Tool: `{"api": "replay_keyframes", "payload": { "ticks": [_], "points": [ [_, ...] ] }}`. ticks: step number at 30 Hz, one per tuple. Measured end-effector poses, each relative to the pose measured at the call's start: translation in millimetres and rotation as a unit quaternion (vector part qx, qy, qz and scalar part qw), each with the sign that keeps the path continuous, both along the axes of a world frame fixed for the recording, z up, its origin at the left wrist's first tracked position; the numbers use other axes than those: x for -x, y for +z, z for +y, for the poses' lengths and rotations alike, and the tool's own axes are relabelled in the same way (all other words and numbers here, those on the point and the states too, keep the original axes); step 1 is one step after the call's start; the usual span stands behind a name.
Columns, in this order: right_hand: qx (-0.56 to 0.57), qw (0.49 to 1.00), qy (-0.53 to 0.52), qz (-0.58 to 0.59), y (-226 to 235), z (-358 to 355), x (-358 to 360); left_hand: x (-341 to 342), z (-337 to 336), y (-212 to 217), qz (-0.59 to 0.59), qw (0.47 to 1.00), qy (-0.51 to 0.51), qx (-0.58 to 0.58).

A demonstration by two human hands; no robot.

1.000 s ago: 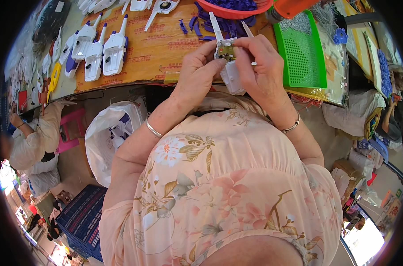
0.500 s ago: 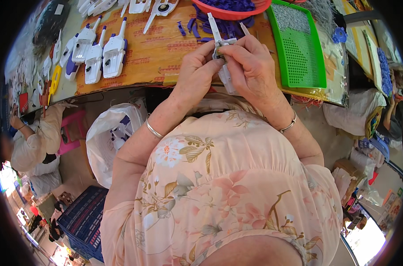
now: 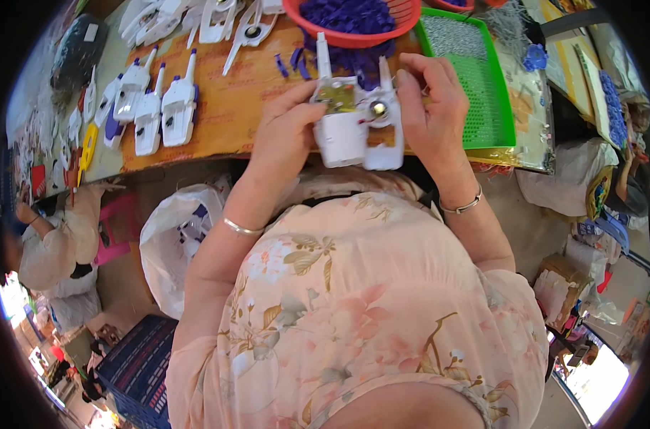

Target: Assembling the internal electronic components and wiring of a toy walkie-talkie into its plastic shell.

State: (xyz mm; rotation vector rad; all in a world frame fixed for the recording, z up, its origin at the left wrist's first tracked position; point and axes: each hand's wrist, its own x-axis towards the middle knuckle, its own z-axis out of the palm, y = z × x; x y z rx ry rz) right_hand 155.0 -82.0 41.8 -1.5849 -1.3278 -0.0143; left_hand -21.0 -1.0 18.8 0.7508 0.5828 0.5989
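Observation:
In front of me is a white plastic handset casing with an antenna, parted into two halves side by side. My left hand (image 3: 289, 121) is closed on the edge of the left casing half (image 3: 342, 139), which has a greenish circuit board (image 3: 339, 99) in its upper part. Beside it the right casing half (image 3: 386, 154) shows a round metallic part (image 3: 378, 109). My right hand (image 3: 437, 107) is just right of that half, thumb and fingers apart; whether the thumb touches its edge is unclear. Motion slightly blurs the casing.
Several white handsets (image 3: 178, 111) lie at the left of the table, near yellow-handled cutters (image 3: 87, 146). A red basket (image 3: 404, 25) of purple parts stands at the far side, with loose purple pieces before it. On the right lies a green tray (image 3: 509, 107). A white sack (image 3: 160, 257) stands below left.
The casing, earlier held closely by both hands, is now spread into two halves showing the board and round part. My right hand has moved right, its fingers parted; the view has shifted slightly.

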Motion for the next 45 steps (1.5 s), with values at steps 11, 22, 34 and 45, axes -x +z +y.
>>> {"api": "replay_keyframes", "payload": {
  "ticks": [11, 22, 34, 45],
  "points": [
    [0.164, 0.978, 0.019, -0.131, -3.5, 8.5, -38.1, 29.8, 23.5, -4.7, -0.035, 0.996, -0.015, 0.077],
    [0.294, 0.911, -0.002, -0.290, 19.1, 12.4, -23.4, 20.5, 22.0, -4.4, -0.043, 0.995, -0.023, 0.087],
    [0.188, 0.939, 0.086, -0.273, 1.1, 129.4, -74.8, 22.2, 16.3, -4.1, -0.006, 1.000, -0.018, 0.001],
    [0.391, 0.839, 0.032, -0.378, 4.9, 154.2, -73.9, 26.9, 12.3, 0.8, -0.017, 1.000, 0.004, -0.011]
  ]
}}
